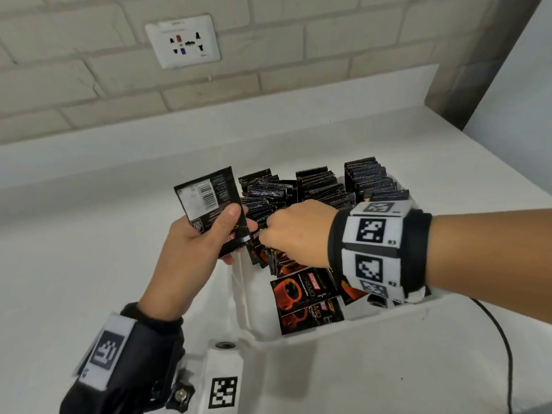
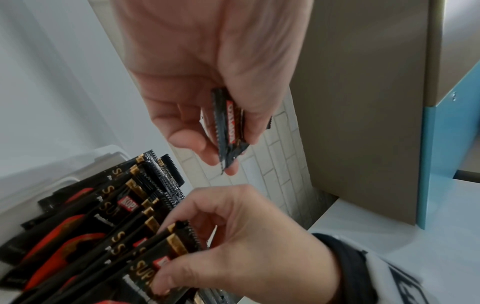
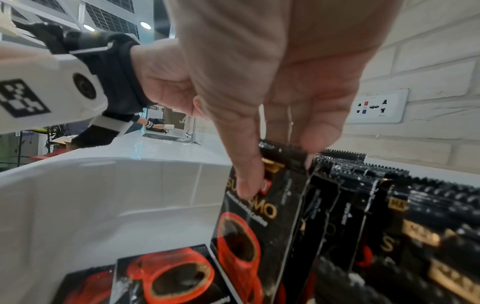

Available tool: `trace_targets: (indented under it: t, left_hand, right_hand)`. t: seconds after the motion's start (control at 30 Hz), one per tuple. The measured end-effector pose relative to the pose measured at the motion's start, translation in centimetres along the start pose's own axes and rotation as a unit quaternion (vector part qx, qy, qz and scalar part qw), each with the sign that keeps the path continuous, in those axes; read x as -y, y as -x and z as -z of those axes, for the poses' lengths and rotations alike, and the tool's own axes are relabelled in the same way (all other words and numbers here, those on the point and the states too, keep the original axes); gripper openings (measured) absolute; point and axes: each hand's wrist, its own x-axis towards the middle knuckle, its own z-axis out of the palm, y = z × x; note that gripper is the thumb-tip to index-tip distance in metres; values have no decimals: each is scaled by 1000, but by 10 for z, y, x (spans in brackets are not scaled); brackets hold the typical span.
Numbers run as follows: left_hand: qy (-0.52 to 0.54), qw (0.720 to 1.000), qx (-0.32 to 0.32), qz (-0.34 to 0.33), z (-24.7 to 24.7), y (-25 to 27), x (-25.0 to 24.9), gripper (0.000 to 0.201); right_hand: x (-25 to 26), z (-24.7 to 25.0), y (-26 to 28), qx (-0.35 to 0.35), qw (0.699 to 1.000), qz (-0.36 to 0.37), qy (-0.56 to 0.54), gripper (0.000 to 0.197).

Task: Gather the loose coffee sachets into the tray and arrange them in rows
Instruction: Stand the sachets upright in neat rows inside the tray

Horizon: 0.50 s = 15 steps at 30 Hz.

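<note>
My left hand (image 1: 191,246) grips a few coffee sachets (image 1: 210,204) left of the tray (image 1: 343,327). My right hand (image 1: 294,231) pinches the front upright sachet (image 3: 262,205) of the left row.

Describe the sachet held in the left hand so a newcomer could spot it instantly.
Start at the white plastic tray on the white counter, packed with upright rows of black coffee sachets. Just left of it, the left hand pinches a small bunch of sachets. The front black foil sachet is above the tray and shows its white barcode back.
</note>
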Motion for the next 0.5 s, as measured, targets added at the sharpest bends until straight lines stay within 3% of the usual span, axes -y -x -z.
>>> trace_targets:
  t: [0.23,0.37,0.5]
  left_hand:
    - [-24,1000,16,7,5,0,4,23]
    - [-18,999,24,15,8,-2,7,32]
    - [-8,999,21,32,9,-4,9,19]
  right_hand:
    - [4,-4,-5,13,1000,-3,13,25]
    - [-2,1,-7,-16,999,-30,-28,43]
    - [-10,0,-8,-26,997,-51,-42,54]
